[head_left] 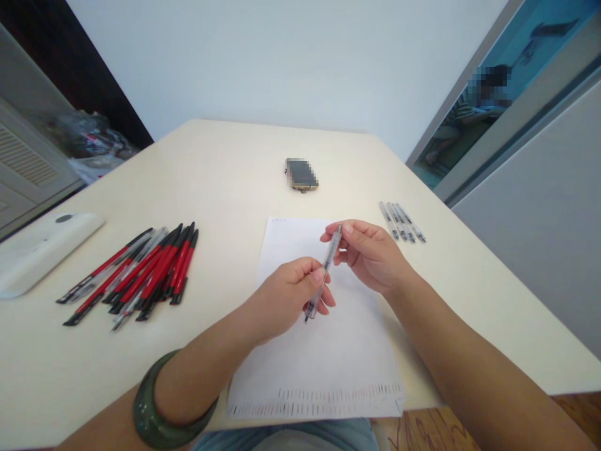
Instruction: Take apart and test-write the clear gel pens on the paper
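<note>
Four transparent plastic pens (397,222) lie side by side at right of cream tabletop (225,169). Fifth transparent plastic pen (332,248) held above white paper sheet (347,351): left hand (295,282) grips barrel, right hand (373,250) pinches upper end. Short ink strokes (308,409) line sheet's near edge. Loose pile of red-and-black and clear pens (159,269), left, unaligned; work appears partly done, larger share outstanding.

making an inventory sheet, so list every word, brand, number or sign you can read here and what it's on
No word, brand or number reads clearly.
Paper, top left corner: small marks, too faint to read.
Paper, near edge: rows of short pen strokes, not readable words.
Clear pen in the hands: no legible print.
Red-and-black pens: any print is too small to read.
</note>
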Demonstrator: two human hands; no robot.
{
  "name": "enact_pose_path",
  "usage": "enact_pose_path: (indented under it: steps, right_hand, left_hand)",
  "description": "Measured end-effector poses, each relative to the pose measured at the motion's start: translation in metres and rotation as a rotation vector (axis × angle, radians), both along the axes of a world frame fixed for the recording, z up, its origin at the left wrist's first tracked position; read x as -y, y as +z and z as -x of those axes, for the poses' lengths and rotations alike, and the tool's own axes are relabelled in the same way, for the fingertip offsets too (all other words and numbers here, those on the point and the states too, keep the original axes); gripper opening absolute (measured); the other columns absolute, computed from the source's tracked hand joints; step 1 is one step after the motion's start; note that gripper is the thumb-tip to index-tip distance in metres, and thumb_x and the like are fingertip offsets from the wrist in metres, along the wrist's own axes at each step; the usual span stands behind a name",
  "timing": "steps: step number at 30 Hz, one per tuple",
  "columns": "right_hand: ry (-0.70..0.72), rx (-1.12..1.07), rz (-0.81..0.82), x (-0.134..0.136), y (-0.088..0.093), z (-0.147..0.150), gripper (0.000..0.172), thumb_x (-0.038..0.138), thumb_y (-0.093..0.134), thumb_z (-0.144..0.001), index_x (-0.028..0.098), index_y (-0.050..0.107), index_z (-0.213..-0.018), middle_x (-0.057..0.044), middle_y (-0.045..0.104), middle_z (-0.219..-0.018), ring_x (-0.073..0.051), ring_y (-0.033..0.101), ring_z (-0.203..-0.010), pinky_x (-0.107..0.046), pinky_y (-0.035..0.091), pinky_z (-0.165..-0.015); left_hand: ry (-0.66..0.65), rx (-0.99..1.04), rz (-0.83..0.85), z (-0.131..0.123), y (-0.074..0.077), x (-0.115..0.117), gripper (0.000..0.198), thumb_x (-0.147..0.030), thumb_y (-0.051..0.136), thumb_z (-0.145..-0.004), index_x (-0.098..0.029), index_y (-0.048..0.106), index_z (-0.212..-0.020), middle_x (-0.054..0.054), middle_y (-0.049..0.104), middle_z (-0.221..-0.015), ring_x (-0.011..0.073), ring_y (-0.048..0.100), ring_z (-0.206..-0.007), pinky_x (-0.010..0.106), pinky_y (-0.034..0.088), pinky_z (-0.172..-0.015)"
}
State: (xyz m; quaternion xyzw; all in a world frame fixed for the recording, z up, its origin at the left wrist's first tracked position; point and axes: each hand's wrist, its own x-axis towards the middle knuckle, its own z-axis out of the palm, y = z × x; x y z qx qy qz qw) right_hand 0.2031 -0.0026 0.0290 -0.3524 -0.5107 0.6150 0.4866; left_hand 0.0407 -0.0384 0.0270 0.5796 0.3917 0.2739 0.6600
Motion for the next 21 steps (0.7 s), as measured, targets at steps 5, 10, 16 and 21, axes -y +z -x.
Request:
enact_pose_path:
  steps: [5,10,16,21]
  right_hand:
    - [-0.016,0.068,0.0,0.0,-0.002,0.004,0.02,0.035,0.056,-0.071,0.015,0.058,-0.068,-0.002,0.058,-0.07,-0.008,0.049,-0.057,-0.022,0.039,-0.052]
    - [-0.067,0.237,-0.08,0.0,-0.008,0.01,0.024,0.038,0.052,-0.073,0.015,0.056,-0.067,-0.002,0.057,-0.069,-0.009,0.048,-0.056,-0.023,0.039,-0.052]
    - [-0.212,0.607,-0.491,0.01,-0.003,0.011,0.028,0.02,0.048,-0.075,0.022,0.048,-0.103,-0.003,0.057,-0.084,-0.012,0.051,-0.068,-0.026,0.041,-0.059]
    - [0.109,0.713,-0.744,0.025,0.007,0.016,0.034,0.014,0.052,-0.07,0.023,0.049,-0.103,-0.005,0.055,-0.093,-0.013,0.049,-0.072,-0.028,0.043,-0.064]
  left_hand:
    - [-0.115,-0.044,-0.018,-0.001,0.002,0.002,0.021,-0.032,0.037,-0.082,-0.014,0.049,-0.078,0.005,0.062,-0.073,0.0124,0.055,-0.063,0.027,0.04,-0.06]
    - [-0.123,-0.081,0.012,-0.003,0.003,0.003,0.021,-0.031,0.042,-0.08,-0.014,0.049,-0.073,0.006,0.062,-0.074,0.0113,0.053,-0.062,0.027,0.042,-0.062]
    - [0.291,0.226,0.133,0.004,0.001,-0.007,0.021,-0.036,0.048,-0.077,-0.016,0.053,-0.082,0.0,0.051,-0.069,0.0087,0.05,-0.062,0.022,0.042,-0.058]
    - [0.424,0.422,0.191,0.011,-0.003,-0.015,0.022,-0.036,0.051,-0.075,-0.016,0.055,-0.082,-0.001,0.049,-0.066,0.0073,0.046,-0.057,0.018,0.038,-0.051]
